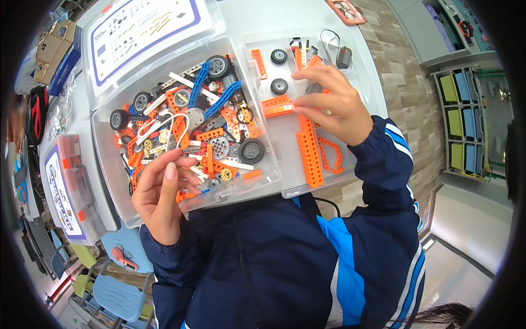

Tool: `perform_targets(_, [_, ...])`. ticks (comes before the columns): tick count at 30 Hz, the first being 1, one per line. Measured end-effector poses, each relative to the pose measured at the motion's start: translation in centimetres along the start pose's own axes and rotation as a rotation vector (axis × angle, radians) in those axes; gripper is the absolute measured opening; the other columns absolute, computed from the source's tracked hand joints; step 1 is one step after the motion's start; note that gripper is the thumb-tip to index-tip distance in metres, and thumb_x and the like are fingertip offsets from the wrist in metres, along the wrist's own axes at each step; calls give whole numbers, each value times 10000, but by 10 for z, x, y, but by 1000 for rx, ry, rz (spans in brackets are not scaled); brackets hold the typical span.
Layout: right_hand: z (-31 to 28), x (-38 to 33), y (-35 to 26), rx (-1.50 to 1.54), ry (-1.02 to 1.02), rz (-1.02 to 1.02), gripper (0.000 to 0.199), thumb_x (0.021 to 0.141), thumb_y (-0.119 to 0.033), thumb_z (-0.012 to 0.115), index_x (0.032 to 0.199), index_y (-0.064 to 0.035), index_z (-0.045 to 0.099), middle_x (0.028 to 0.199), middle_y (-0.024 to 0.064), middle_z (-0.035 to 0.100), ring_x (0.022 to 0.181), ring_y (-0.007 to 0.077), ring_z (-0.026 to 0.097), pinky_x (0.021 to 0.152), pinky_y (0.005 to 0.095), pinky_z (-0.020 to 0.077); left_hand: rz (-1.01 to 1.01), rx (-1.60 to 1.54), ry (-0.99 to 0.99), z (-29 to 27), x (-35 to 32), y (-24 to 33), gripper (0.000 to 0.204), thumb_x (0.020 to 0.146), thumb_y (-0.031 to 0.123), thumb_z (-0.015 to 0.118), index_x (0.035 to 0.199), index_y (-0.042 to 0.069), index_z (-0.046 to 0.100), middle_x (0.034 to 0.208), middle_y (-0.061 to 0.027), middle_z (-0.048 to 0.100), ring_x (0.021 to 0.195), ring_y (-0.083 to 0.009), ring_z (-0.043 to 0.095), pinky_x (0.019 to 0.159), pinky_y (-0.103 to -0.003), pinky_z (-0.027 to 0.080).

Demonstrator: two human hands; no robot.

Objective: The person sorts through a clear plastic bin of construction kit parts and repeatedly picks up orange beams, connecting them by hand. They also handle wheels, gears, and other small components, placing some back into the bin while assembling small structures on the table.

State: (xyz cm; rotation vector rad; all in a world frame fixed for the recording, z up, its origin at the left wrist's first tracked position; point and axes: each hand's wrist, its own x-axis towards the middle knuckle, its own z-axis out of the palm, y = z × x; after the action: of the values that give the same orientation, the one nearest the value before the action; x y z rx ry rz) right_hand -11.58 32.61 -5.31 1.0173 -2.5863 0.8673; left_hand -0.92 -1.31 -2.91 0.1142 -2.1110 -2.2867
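My left hand (164,192) hovers over the near left part of a clear plastic box (104,159), fingers apart and nothing visible in them. Mixed building parts fill the box: orange and white beams, grey gears, black-tyred wheels (251,151) and blue curved beams (200,82). To the right, my right hand (339,107) is over a clear shallow tray (293,189). Its thumb and one finger close at the end of an orange beam (276,111); another finger stands apart. In the tray are two small wheels (279,86), a long orange beam (310,159) and an orange curved frame (330,156).
A clear lid with a printed parts sheet (145,35) stands open behind the box. A dark block with a cable (343,57) sits at the tray's far right. Another closed box (68,189) is at left, near blue chairs (118,296). Shelves with coloured bins (460,120) stand at right.
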Motion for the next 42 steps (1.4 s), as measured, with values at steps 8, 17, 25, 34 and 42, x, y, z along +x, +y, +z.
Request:
perform_targets(8, [4, -7, -3, -70, 56, -22, 212, 860, -16, 771, 1071, -19, 762, 1238, 124, 704, 1112, 301, 676, 950, 406, 545, 21, 48, 21, 1, 0, -1, 300, 1076, 102, 560, 1304, -78, 636, 1106, -210, 739, 796, -168, 698, 675, -286, 582])
perform_targets(17, [-9, -18, -12, 659, 187, 409, 203, 945, 14, 703, 1141, 49, 744, 1138, 144, 705, 935, 190, 722, 850, 310, 571, 36, 53, 13, 0, -1, -2, 304, 1079, 102, 556, 1310, -80, 631, 1108, -212, 738, 796, -174, 697, 675, -289, 583])
perform_targets(25, [2, -18, -21, 233, 72, 258, 173, 843, -7, 794, 1008, 15, 747, 991, 123, 757, 900, 228, 739, 804, 324, 578, 62, 45, 15, 0, -1, -4, 303, 1081, 107, 561, 1305, -82, 636, 1099, -209, 741, 793, -166, 694, 681, -291, 592])
perform_targets(34, [15, -9, -14, -14, 91, -51, 184, 832, -84, 824, 986, -27, 741, 981, 96, 730, 895, 283, 682, 801, 374, 522, 37, 80, 6, 1, -4, 1, 324, 1082, 93, 547, 1340, -92, 611, 1125, -220, 719, 786, -183, 674, 662, -309, 573])
perform_targets(42, [21, -4, -14, -198, 105, -74, 181, 760, -81, 806, 911, -47, 714, 1154, 86, 682, 1078, 297, 626, 892, 444, 482, 66, 88, -10, -3, -2, -5, 310, 1084, 81, 534, 1331, -94, 601, 1106, -226, 715, 776, -185, 673, 662, -306, 563])
